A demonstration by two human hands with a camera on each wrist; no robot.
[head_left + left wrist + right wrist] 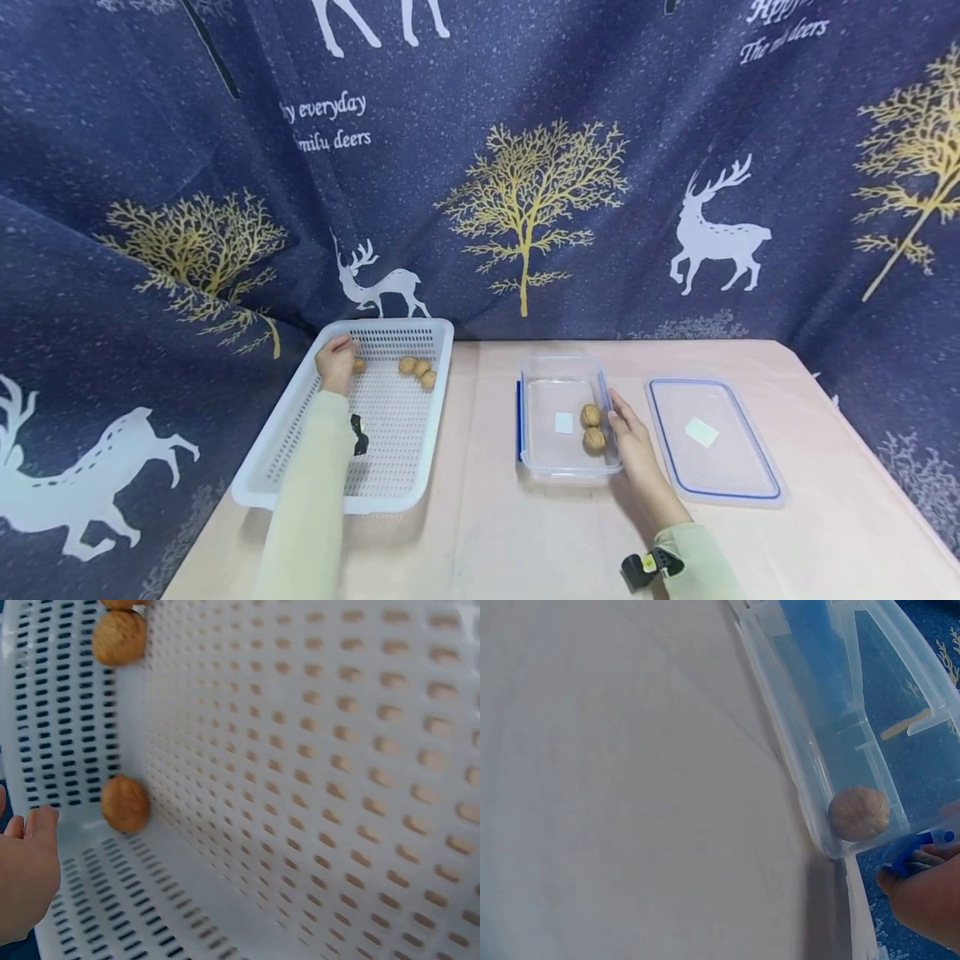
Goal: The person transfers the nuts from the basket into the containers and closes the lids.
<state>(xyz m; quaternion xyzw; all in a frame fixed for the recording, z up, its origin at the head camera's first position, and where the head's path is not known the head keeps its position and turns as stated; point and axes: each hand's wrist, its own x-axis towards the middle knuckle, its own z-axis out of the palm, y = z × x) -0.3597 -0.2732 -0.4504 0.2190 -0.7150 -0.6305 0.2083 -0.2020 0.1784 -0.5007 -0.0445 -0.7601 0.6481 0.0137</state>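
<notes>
A white perforated plastic basket stands at the left, with several walnuts along its far end. My left hand is over its far left corner, next to a single walnut. In the left wrist view that walnut sits in the corner, a little apart from the fingers, and nothing shows in the hand. My right hand grips the right side of a clear food container, fingers at its blue latch. Two walnuts lie inside along that side.
A clear lid with a blue seal lies flat to the right of the container. Pink cloth covers the table. Behind it hangs a dark blue curtain with deer and trees. A small pale label shows on the container's bottom.
</notes>
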